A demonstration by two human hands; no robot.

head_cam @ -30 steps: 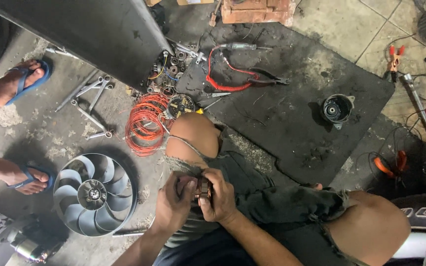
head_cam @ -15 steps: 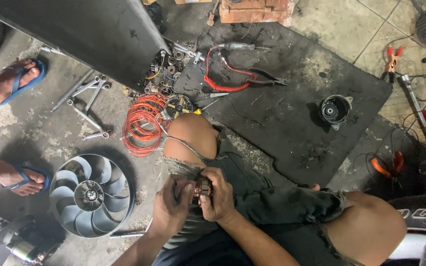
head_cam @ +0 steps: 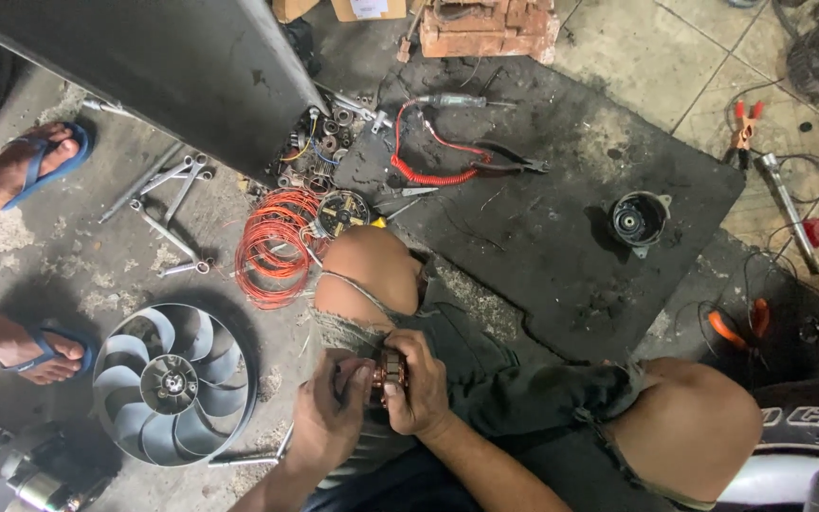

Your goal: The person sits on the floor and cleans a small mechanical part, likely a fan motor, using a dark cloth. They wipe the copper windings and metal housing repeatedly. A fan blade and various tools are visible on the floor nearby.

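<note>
Matt grey plastic fan (head_cam: 174,384); glossy orange wire coil (head_cam: 275,246); rough concrete floor (head_cam: 97,275).

Both hands on a small copper-wound part, low over the lap

The left hand (head_cam: 329,417) and right hand (head_cam: 419,384) grip a small armature (head_cam: 391,370); a grey fan (head_cam: 174,384) and orange wire coil (head_cam: 272,246) lie on the floor (head_cam: 97,265).

Hands (head_cam: 372,403) hemmed by knee (head_cam: 367,275) on far side, thigh (head_cam: 523,398) at right. Left: open concrete strip near, then fan (head_cam: 172,384); wire coil (head_cam: 272,246) and wrenches (head_cam: 168,213) farther. Two sandalled feet (head_cam: 35,346) at left edge. Far: dark panel (head_cam: 163,66) blocks, parts heaped at its edge. Black mat (head_cam: 542,246) largely bare between pliers (head_cam: 509,161) and round housing (head_cam: 639,220).
</note>
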